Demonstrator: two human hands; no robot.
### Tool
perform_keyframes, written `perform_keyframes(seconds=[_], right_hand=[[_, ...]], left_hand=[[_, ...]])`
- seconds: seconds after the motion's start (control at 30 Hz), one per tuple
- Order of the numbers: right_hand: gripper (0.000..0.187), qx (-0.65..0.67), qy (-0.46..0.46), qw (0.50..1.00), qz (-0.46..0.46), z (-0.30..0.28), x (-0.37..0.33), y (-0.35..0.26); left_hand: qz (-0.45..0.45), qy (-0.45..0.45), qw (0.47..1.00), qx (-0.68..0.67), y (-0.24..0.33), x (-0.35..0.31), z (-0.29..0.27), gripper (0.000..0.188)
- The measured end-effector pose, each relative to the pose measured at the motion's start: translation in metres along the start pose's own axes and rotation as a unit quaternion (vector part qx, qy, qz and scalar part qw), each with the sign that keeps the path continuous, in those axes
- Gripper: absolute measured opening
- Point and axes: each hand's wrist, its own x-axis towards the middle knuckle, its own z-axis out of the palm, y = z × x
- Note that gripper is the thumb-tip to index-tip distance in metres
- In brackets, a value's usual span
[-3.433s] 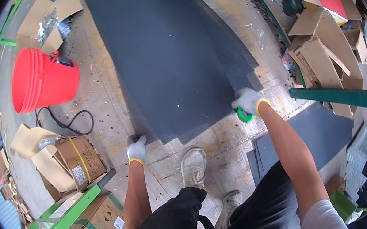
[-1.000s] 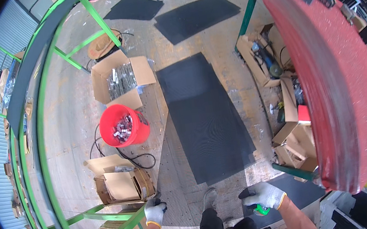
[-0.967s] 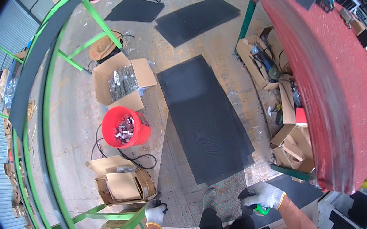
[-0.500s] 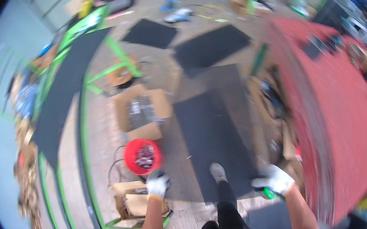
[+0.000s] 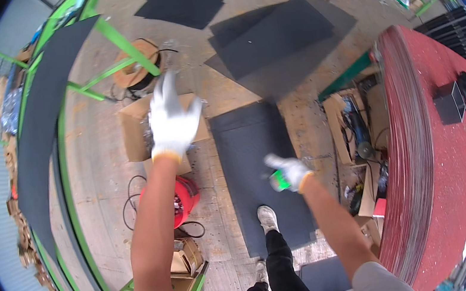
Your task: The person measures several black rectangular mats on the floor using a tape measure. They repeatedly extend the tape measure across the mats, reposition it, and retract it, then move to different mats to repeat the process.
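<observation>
My left hand (image 5: 172, 124), in a white glove, reaches forward with its fingers spread and holds nothing. It hovers over an open cardboard box (image 5: 136, 133) and hides much of what is inside. My right hand (image 5: 293, 174), gloved in white too, is closed around a small bright-green object (image 5: 280, 180) whose kind I cannot make out. That hand is above a black sheet (image 5: 251, 143) lying on the floor, with my shoe (image 5: 267, 218) on it. Partly behind my left forearm stands a red bucket (image 5: 189, 200) with small pieces in it.
A tall stack of red sheets (image 5: 449, 143) stands at the right, a dark square tube piece (image 5: 449, 103) on top. More black sheets (image 5: 274, 37) lie ahead. Green metal frames (image 5: 124, 44) line the left, one carrying a long black sheet (image 5: 50, 112). An angle grinder (image 5: 359, 132) lies beside the red stack.
My left hand has moved forward from beside the red bucket to over the cardboard box. My right hand has swung inward and forward over the black sheet, keeping the green object. The view has shifted.
</observation>
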Motion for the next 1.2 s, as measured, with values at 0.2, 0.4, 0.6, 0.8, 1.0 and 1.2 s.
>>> perform_keyframes(seconds=[0.2, 0.4, 0.6, 0.8, 1.0, 1.2], right_hand=[[0.045, -0.386, -0.087, 0.913, 0.094, 0.041, 0.031, 0.13], [0.053, -0.571, -0.062, 0.814, 0.089, 0.008, 0.006, 0.229], [0.014, -0.211, -0.078, 0.936, 0.271, -0.042, -0.062, 0.268], [0.016, -0.1, -0.064, 0.932, 0.343, -0.022, -0.159, 0.345], [0.03, -0.115, 0.002, 0.954, 0.276, 0.027, -0.253, 0.402], [0.064, -0.365, 0.016, 0.922, 0.126, 0.005, -0.27, 0.475]], left_hand=[[-0.273, -0.32, 0.906, 0.046, -0.039, -0.28, 0.018, 0.079], [-0.478, -0.545, 0.688, -0.017, -0.001, -0.52, -0.04, 0.096], [-0.422, -0.573, 0.699, -0.073, 0.017, -0.6, -0.066, 0.057], [-0.082, -0.621, 0.779, -0.021, -0.024, -0.628, -0.054, 0.04], [-0.524, -0.352, 0.736, -0.245, -0.036, -0.649, -0.088, 0.047], [-0.482, -0.401, 0.706, -0.329, -0.003, -0.744, -0.081, 0.033]])
